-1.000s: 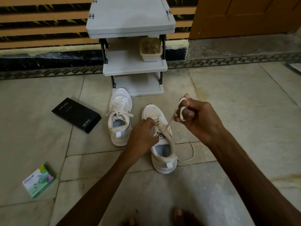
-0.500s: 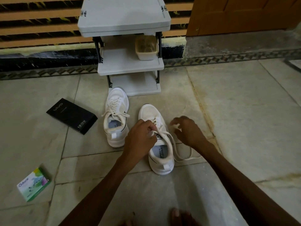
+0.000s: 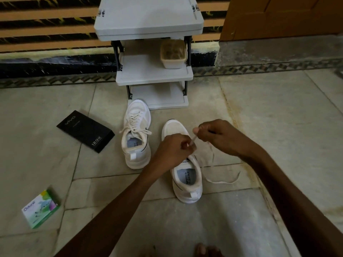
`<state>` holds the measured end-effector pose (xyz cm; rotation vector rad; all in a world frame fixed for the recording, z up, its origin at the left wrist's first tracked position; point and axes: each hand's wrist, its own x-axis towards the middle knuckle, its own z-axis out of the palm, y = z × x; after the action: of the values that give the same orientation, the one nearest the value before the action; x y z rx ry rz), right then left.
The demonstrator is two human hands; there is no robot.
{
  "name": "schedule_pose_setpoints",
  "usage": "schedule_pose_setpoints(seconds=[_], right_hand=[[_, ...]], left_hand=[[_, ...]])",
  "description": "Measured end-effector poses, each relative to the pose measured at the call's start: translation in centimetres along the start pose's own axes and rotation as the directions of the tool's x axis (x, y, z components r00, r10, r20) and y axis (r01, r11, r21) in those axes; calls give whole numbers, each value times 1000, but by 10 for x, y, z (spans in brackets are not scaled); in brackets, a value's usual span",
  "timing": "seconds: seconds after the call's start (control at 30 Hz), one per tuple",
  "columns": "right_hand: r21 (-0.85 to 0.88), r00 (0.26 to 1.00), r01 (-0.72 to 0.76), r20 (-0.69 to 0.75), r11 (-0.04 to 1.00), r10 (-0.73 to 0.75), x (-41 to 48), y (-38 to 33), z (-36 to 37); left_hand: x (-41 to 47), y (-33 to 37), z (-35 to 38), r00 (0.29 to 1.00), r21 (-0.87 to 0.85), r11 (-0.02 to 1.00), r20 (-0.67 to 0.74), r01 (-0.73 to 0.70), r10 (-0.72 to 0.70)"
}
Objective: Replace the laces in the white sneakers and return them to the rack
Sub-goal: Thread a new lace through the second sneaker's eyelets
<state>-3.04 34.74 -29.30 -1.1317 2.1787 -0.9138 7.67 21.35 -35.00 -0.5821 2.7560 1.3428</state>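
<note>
Now L hand (image 3: 172, 149) & R hand (image 3: 220, 138), fingers curled tight on lace (image 3: 194, 139), above rt sneaker (image 3: 174, 127).

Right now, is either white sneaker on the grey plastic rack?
No, the laced white sneaker and the other white sneaker stand on the tiled floor before the grey plastic rack.

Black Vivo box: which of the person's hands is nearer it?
Left. The left hand is right of the black Vivo box, over the nearer sneaker; the right hand is farther right.

Two sneakers (image 3: 137, 115), two hands (image 3: 172, 147), two boxes (image 3: 85, 130), one rack (image 3: 148, 17), one tub (image 3: 173, 54), one loose lace (image 3: 222, 181)
</note>
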Motion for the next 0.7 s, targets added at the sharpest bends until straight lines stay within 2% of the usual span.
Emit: schedule_pose_setpoints(seconds=[0.07,0.13,0.27,0.33,0.43,0.47,0.53,0.6,0.67,0.7], right_hand=[[-26,999,43,0,999,-43,-11,-7,-12],[-92,999,24,48,995,-19,-20,-2,-19],[-357,946,-55,279,932,163,-24,22,-2],[-360,920,-145,293,922,259,-23,31,9],[-241,936,-159,271,957,224,-24,31,15],[-149,958,-154,218,977,184,-25,28,17],[195,981,-194,42,961,189,-25,19,24],[475,956,-223,-65,851,287,-25,9,36],[502,938,-222,-126,836,324,-25,8,49],[462,933,-220,-157,859,324,-26,8,55]], left_hand=[[4,9,-8,998,-54,998,-69,-10,6],[8,19,-23,982,-161,986,-186,-37,6],[11,34,-53,932,-279,952,-361,-126,17],[10,37,-57,928,-279,952,-372,-124,11],[4,39,-55,928,-277,954,-373,-119,7],[2,38,-54,931,-303,947,-365,-109,-10],[0,33,-51,945,-340,938,-321,-62,-54],[-4,21,-47,961,-156,987,-262,44,-85],[-12,8,-42,978,69,988,-165,137,-124],[-18,2,-38,981,121,978,-117,171,-157]])
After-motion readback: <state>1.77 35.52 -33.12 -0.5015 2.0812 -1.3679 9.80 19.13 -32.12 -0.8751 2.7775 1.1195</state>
